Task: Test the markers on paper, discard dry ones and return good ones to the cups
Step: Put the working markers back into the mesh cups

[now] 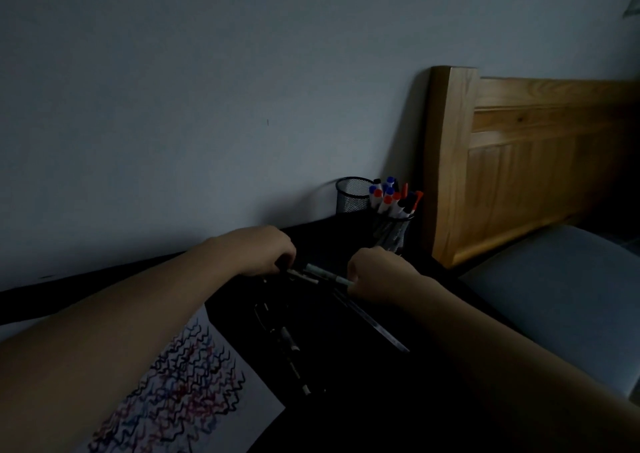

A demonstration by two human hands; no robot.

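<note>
Left hand [266, 250]: curled on marker [302, 276].
Right hand [377, 274]: gripping pale marker [327, 274].
Tip: uncap straight, scribble on paper [207, 376] at 7 o'clock.

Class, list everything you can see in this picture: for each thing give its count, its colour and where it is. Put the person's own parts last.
Paper: one, white with black, blue and red squiggles, lower left on the table.
Table: one, black, against the wall.
Empty mesh cup: one, black, back of the table.
Cup of markers: one, dark mesh, right of the empty cup; caps blue, red and black, count unclear.
Loose markers: several, dark, on the table; count unclear.
Held marker: one, pale barrel, between the hands.
Headboard: one, wooden, right.
Pillow: one, grey, right.
Left hand: grips pale marker barrels.
Right hand: grips the held marker.
</note>
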